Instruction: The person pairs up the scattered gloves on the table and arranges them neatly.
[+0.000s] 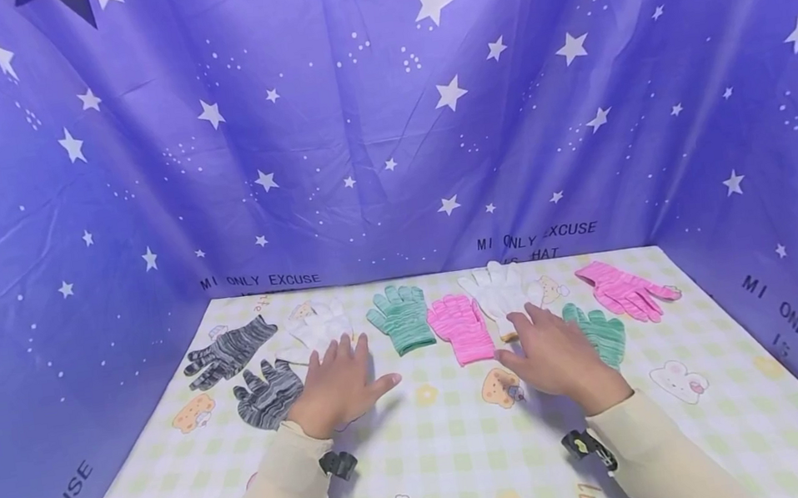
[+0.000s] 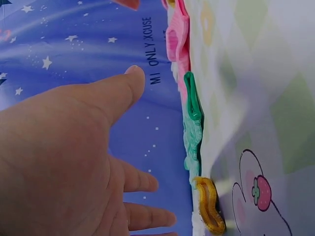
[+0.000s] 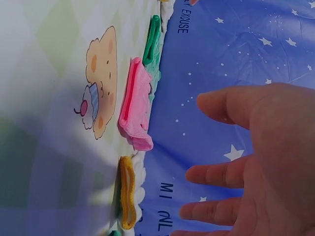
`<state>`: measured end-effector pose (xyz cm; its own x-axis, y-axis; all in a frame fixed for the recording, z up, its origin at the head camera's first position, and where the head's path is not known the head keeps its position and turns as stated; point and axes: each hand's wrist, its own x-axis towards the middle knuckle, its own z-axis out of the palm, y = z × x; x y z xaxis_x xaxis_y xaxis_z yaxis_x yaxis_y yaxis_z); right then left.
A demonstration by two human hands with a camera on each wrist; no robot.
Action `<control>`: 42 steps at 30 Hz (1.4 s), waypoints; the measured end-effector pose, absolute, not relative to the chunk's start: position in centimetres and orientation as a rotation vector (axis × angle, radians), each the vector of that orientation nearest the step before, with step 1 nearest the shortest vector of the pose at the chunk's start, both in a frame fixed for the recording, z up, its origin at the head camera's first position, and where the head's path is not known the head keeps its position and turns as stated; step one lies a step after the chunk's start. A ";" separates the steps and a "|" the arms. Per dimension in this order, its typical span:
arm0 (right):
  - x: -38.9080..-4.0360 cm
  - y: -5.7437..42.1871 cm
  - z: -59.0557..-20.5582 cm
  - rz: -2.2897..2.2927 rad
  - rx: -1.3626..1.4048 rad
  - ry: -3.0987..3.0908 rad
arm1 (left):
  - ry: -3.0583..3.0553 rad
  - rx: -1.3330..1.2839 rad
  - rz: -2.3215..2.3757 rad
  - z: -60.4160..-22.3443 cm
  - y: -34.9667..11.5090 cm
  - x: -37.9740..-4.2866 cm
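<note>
My left hand [image 1: 339, 387] hovers palm down with fingers spread, holding nothing. Beyond its fingertips lies a white knit glove [image 1: 320, 327], and to its left a black-and-grey glove [image 1: 265, 394], partly covered by the hand in the head view. My right hand [image 1: 553, 356] is likewise spread and holds nothing. It overlaps the cuff area of another white glove [image 1: 499, 290] and part of a green glove [image 1: 599, 332]. Between the hands lie a second green glove [image 1: 401, 320] and a pink glove [image 1: 461, 329]. The left wrist view shows a yellow cuff edge [image 2: 210, 206] below the fingers.
A second black-and-grey glove [image 1: 231, 351] lies at the far left, a second pink glove [image 1: 627, 290] at the far right. A checked tablecloth [image 1: 442, 462] with printed cartoons covers the table. Blue star-patterned curtains [image 1: 344, 121] stand behind and on both sides.
</note>
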<state>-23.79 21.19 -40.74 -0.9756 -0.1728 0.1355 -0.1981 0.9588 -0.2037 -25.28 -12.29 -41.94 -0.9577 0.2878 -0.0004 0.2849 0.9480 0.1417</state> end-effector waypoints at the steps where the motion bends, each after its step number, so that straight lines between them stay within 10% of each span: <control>1: -23.8 21.2 -40.8 0.330 0.284 -2.996 | 3.077 0.452 0.221 -42.0 -12.3 -25.3; 42: -25.2 22.1 -42.1 0.404 0.292 -2.845 | 3.100 0.462 0.221 -42.9 -12.8 -26.1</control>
<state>-25.20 22.15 -42.08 -0.9479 -0.1610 0.2748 -0.2310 0.9414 -0.2456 -26.15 -12.79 -42.87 -0.9567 0.2903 0.0214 0.2904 0.9468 0.1385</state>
